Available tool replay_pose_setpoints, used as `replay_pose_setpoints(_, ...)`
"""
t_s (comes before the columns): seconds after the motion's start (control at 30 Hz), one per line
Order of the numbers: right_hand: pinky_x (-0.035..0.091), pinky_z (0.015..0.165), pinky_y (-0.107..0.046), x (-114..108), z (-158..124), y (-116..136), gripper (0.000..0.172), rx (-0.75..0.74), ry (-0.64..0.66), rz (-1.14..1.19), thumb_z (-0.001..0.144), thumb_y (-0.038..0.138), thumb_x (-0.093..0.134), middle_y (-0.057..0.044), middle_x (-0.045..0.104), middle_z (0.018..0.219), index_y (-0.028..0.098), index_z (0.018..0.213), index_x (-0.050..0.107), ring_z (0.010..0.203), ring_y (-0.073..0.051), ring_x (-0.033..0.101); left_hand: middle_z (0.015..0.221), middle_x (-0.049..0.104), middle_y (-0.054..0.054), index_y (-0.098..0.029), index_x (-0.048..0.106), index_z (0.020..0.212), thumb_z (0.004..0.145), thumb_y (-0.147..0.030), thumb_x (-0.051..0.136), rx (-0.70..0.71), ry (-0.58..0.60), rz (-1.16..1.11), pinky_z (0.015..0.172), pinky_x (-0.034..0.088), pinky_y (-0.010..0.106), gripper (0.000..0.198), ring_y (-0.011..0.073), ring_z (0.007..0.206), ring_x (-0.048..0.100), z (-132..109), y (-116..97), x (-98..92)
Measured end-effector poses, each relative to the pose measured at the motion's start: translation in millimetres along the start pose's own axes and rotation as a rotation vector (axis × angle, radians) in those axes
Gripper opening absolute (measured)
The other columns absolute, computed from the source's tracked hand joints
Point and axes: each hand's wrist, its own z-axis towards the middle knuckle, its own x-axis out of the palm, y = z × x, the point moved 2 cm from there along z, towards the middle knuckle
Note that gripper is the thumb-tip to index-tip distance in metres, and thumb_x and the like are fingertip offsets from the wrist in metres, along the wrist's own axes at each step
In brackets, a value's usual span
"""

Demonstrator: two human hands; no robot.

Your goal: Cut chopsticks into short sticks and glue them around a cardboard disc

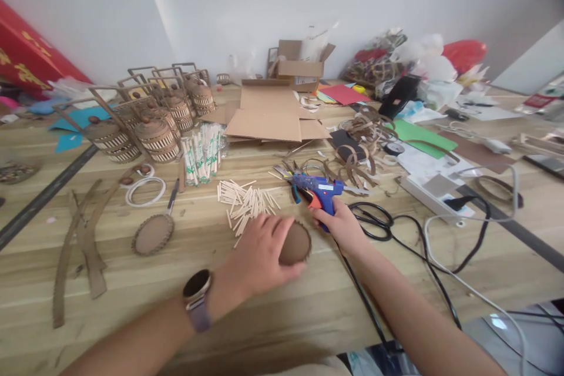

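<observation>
My right hand [346, 226] is wrapped round the handle of a blue hot glue gun [324, 187] with an orange trigger; its nozzle points left over the table. My left hand [267, 252] curves over the left side of a round brown cardboard disc [297, 244] with a notched rim, thumb at the near edge and fingers at the far edge. Part of the disc is hidden under the hand. Just beyond that hand lies a loose heap of short wooden sticks [247, 202]. A second such disc [153, 235] rests to the left, beside a pen [173, 197].
Small lidded baskets [154, 138] with handles stand at the back left, near bundles of wrapped sticks [200, 155]. Flattened cardboard [264, 120] lies at the back. Curled brown strips [363, 141] and a power strip [434, 197] are on the right, with black cable [414, 226] looping nearby.
</observation>
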Motion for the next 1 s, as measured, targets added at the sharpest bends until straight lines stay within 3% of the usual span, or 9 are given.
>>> replay_pose_setpoints(0.13, 0.033, 0.049, -0.025, 0.1, -1.2, 2.4, 0.024, 0.0, -0.006, 0.042, 0.065, 0.037, 0.068, 0.008, 0.052, 0.051, 0.022, 0.072, 0.05, 0.048, -0.012, 0.044, 0.132, 0.054, 0.016, -0.014, 0.044, 0.133, 0.072, -0.046, 0.07, 0.075, 0.195, -0.104, 0.103, 0.041, 0.048, 0.074, 0.0321, 0.12, 0.05, -28.3, 6.6, 0.7)
replay_pose_setpoints(0.2, 0.033, 0.049, -0.025, 2.0, -1.7, 2.8, 0.024, 0.005, 0.008, 0.066, 0.064, 0.036, 0.069, 0.007, 0.052, 0.05, 0.022, 0.07, 0.051, 0.048, -0.012, 0.044, 0.138, 0.05, 0.017, -0.015, 0.042, 0.136, 0.072, -0.042, 0.07, 0.076, 0.233, -0.103, 0.104, 0.04, 0.049, 0.075, 0.0331, 0.126, 0.046, -33.4, 18.2, 3.6)
replay_pose_setpoints(0.3, 0.032, 0.048, -0.025, 5.2, -2.4, 2.4, 0.024, 0.012, 0.037, 0.113, 0.064, 0.036, 0.069, 0.007, 0.053, 0.049, 0.021, 0.071, 0.051, 0.048, -0.012, 0.045, 0.147, 0.039, 0.02, -0.013, 0.035, 0.142, 0.076, -0.033, 0.064, 0.018, 0.195, -0.083, 0.108, 0.036, 0.05, 0.075, 0.0325, 0.133, 0.039, -31.0, 39.6, 3.7)
replay_pose_setpoints(0.43, 0.033, 0.05, -0.025, 8.1, -4.0, 1.4, 0.026, 0.008, 0.077, 0.196, 0.063, 0.035, 0.072, 0.007, 0.054, 0.049, 0.022, 0.072, 0.051, 0.049, -0.012, 0.046, 0.153, 0.03, 0.016, -0.018, 0.03, 0.145, 0.074, -0.019, 0.058, 0.055, 0.179, -0.047, 0.114, 0.027, 0.052, 0.076, 0.0309, 0.142, 0.026, -27.0, 52.7, 0.8)
replay_pose_setpoints(0.6, 0.038, 0.054, -0.025, 10.8, -5.9, 2.7, 0.027, 0.003, 0.176, 0.312, 0.062, 0.033, 0.074, 0.002, 0.064, 0.066, 0.019, 0.08, 0.059, 0.055, -0.012, 0.052, 0.146, 0.042, 0.016, -0.018, 0.036, 0.142, 0.074, -0.043, 0.069, -0.098, 0.057, 0.012, 0.109, 0.031, 0.056, 0.079, 0.036, 0.131, 0.038, -25.9, 49.9, 6.9)
replay_pose_setpoints(0.67, 0.04, 0.055, -0.025, 11.5, -5.7, 3.5, 0.028, 0.004, 0.205, 0.355, 0.062, 0.031, 0.075, -0.001, 0.068, 0.078, 0.018, 0.084, 0.062, 0.057, -0.011, 0.053, 0.139, 0.049, 0.014, -0.018, 0.041, 0.138, 0.073, -0.042, 0.07, -0.125, 0.042, -0.026, 0.106, 0.034, 0.055, 0.076, 0.0354, 0.125, 0.043, -24.3, 46.3, 6.2)
replay_pose_setpoints(0.77, 0.041, 0.056, -0.026, 11.9, -4.0, 3.7, 0.03, 0.01, 0.22, 0.418, 0.061, 0.029, 0.076, -0.001, 0.068, 0.081, 0.018, 0.085, 0.063, 0.056, -0.011, 0.052, 0.135, 0.052, 0.013, -0.018, 0.043, 0.136, 0.071, -0.033, 0.069, -0.128, 0.036, -0.226, 0.108, 0.034, 0.052, 0.071, 0.0326, 0.124, 0.044, -23.2, 42.4, -5.3)
replay_pose_setpoints(0.87, 0.041, 0.054, -0.025, 11.6, -2.0, 3.0, 0.031, 0.023, 0.216, 0.484, 0.06, 0.029, 0.077, 0.0, 0.066, 0.079, 0.018, 0.086, 0.063, 0.055, -0.01, 0.05, 0.138, 0.05, 0.011, -0.022, 0.04, 0.137, 0.074, -0.032, 0.065, -0.211, 0.082, -0.604, 0.107, 0.038, 0.048, 0.068, 0.0294, 0.127, 0.046, -25.9, 43.5, -17.9)
replay_pose_setpoints(1.0, 0.041, 0.055, -0.024, 9.7, -1.2, 2.8, 0.034, 0.058, 0.229, 0.57, 0.063, 0.034, 0.075, 0.0, 0.064, 0.082, 0.02, 0.092, 0.064, 0.058, -0.01, 0.049, 0.138, 0.052, 0.009, -0.026, 0.043, 0.134, 0.076, -0.031, 0.062, -0.212, 0.141, -1.041, 0.106, 0.04, 0.047, 0.062, 0.0281, 0.128, 0.048, -29.0, 45.7, -17.3)
